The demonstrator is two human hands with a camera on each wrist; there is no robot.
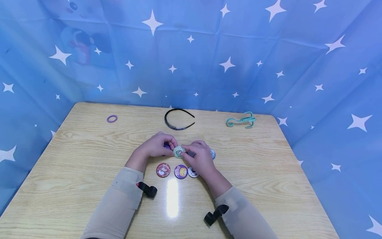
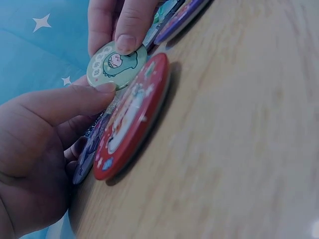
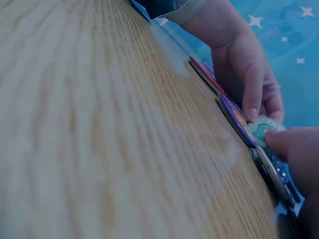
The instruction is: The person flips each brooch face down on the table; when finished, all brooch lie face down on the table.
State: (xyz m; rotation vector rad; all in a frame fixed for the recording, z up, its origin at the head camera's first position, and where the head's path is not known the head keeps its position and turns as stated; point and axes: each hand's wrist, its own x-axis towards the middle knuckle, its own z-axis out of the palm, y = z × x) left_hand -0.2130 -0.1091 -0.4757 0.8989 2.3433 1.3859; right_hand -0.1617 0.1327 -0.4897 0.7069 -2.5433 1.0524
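Observation:
Both hands meet over the wooden table at a round green badge (image 1: 179,152) with a small dinosaur cartoon. My left hand (image 1: 158,145) pinches its left edge, the thumb on its face in the left wrist view. From the other side my right hand (image 1: 201,157) pinches the same badge, its thumb across the edge. Partly under the left hand lies a dark purple badge (image 1: 166,146). A light blue badge (image 1: 213,153) shows beside the right hand, mostly hidden. Nearer me lie a red badge (image 1: 163,170), a purple badge (image 1: 181,171) and a white badge (image 1: 192,172), partly covered by the right wrist.
Along the back of the table (image 1: 89,142) lie a purple ring (image 1: 112,119), a black toothed headband (image 1: 171,124) and a teal object with curled arms (image 1: 241,120). A blue star-patterned curtain (image 1: 191,59) hangs behind and at both sides.

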